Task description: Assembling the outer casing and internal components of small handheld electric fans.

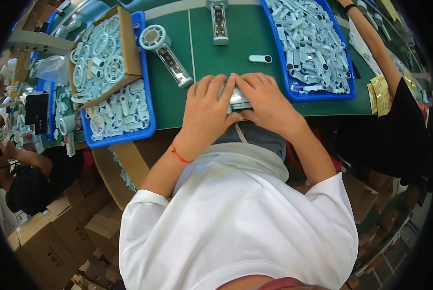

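Note:
Both my hands close round a pale blue, shiny silver handheld unit (239,100) at the table's near edge. My left hand (204,108) grips its left end, and my right hand (269,104) grips its right end. The thumbs press at the near side and the fingertips meet at the far side, so most of the unit is hidden. Left of the hands lies a similar unit with a round head (165,55) and exposed inner parts in its handle. Another open-handled unit (220,24) lies straight ahead. One small pale blue cover piece with a dark oval (260,59) rests beyond my right hand.
At right, a blue tray (322,96) is heaped with small pale blue pieces. At left, a cardboard box (133,53) of ring parts sits over another blue tray (148,128). A co-worker's arm (378,46) reaches in from the right; another person sits at far left.

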A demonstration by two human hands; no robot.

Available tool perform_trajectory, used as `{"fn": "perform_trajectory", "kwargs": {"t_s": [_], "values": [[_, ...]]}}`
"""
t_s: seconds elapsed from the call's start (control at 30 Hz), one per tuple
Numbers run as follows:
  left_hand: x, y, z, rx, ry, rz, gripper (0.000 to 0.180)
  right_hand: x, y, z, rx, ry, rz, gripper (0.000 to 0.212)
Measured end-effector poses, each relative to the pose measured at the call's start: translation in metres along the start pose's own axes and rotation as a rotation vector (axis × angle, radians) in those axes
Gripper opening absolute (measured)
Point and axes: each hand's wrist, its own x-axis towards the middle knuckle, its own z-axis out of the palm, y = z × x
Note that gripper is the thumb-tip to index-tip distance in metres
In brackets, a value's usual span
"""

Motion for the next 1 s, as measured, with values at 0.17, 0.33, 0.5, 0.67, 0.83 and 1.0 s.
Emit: {"fn": "perform_trajectory", "kwargs": {"t_s": [0.17, 0.33, 0.5, 0.67, 0.83, 1.0], "values": [[0.002, 0.005, 0.008, 0.179, -0.028, -0.004, 0.058, -0.022, 0.014, 0.000, 0.150, -0.029, 0.073, 0.064], [0.002, 0.009, 0.017, 0.142, 0.096, 0.031, 0.049, -0.032, 0.014, 0.013, 0.066, 0.169, 0.011, 0.058], [0.001, 0.010, 0.018, 0.121, 0.082, 0.000, 0.050, -0.028, 0.011, 0.005, 0.190, 0.082, 0.091, 0.058], [0.002, 0.007, 0.018, 0.140, 0.050, 0.015, 0.051, -0.027, 0.012, 0.006, 0.212, 0.067, 0.093, 0.060], [0.003, 0.008, 0.019, 0.229, 0.024, 0.033, 0.052, -0.032, 0.015, 0.019, -0.012, 0.148, -0.010, 0.060], [0.002, 0.006, 0.019, 0.197, 0.051, 0.034, 0.046, -0.030, 0.015, 0.015, 0.067, 0.152, -0.006, 0.058]]}}
